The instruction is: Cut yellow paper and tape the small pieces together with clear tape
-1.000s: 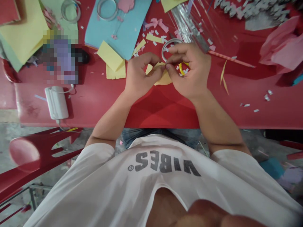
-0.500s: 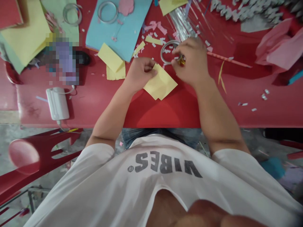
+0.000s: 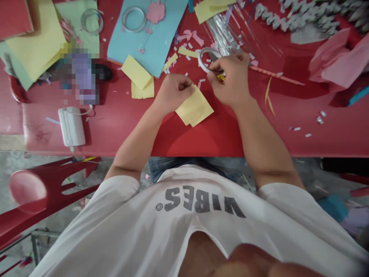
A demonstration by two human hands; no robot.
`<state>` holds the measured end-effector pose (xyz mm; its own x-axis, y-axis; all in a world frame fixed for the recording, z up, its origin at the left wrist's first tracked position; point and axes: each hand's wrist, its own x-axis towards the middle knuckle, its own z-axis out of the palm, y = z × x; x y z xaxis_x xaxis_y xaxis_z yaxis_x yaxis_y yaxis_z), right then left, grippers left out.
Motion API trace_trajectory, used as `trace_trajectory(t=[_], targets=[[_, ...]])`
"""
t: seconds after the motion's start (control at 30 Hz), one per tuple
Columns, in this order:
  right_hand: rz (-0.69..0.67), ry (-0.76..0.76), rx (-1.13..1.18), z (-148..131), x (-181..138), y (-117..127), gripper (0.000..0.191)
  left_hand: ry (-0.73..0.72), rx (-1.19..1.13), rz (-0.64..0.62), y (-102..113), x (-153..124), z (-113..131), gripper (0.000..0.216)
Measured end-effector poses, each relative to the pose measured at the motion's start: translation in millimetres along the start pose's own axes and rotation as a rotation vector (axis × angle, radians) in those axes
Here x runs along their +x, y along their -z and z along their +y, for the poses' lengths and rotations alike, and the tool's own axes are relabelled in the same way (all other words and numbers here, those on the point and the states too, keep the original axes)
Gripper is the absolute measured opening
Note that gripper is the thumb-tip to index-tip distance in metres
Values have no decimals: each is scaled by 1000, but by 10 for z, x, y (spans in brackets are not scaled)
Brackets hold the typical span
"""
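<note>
My left hand [image 3: 174, 92] is closed in a pinch on the upper left corner of a folded yellow paper [image 3: 198, 107], which hangs over the red table. Just to the right, my right hand [image 3: 230, 79] has its thumb and fingers closed on the near edge of a tape roll [image 3: 201, 61]. The roll is tilted up off the table. A small shiny yellow thing [image 3: 221, 77] shows under the right fingers; I cannot make out what it is. Left of my left hand lie a folded yellow paper strip [image 3: 137, 72] and a fringed yellow piece [image 3: 142, 90].
Paper scraps [image 3: 190, 36] litter the red table [image 3: 198, 142]. Blue sheets [image 3: 158, 46] carry another tape roll [image 3: 134, 19] and a pink paper flower [image 3: 155, 11]. A striped pencil [image 3: 276, 75] lies right, a white power bank [image 3: 72, 127] left. A red chair [image 3: 54, 184] stands below left.
My right hand has closed on the tape roll's edge and tipped it up from lying flat. My left hand still pinches the yellow paper, which has turned slightly. The view has shifted a little.
</note>
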<state>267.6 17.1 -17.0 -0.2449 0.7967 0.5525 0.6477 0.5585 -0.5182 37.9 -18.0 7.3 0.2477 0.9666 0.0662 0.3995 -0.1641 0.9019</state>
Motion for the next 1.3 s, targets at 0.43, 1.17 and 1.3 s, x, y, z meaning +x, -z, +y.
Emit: trace_trajectory(t=[0.43,1.17,1.3], targets=[[92,21,62,-456,-101,111,6,-276,34,87,-131,-208,318,54],[147,72,-96,-474,-142,37,10,-187,72,105,-244,-257,336,52],[47,43,-136,-497,-140,124,16,-192,-5,175,-246,-247,341,37]])
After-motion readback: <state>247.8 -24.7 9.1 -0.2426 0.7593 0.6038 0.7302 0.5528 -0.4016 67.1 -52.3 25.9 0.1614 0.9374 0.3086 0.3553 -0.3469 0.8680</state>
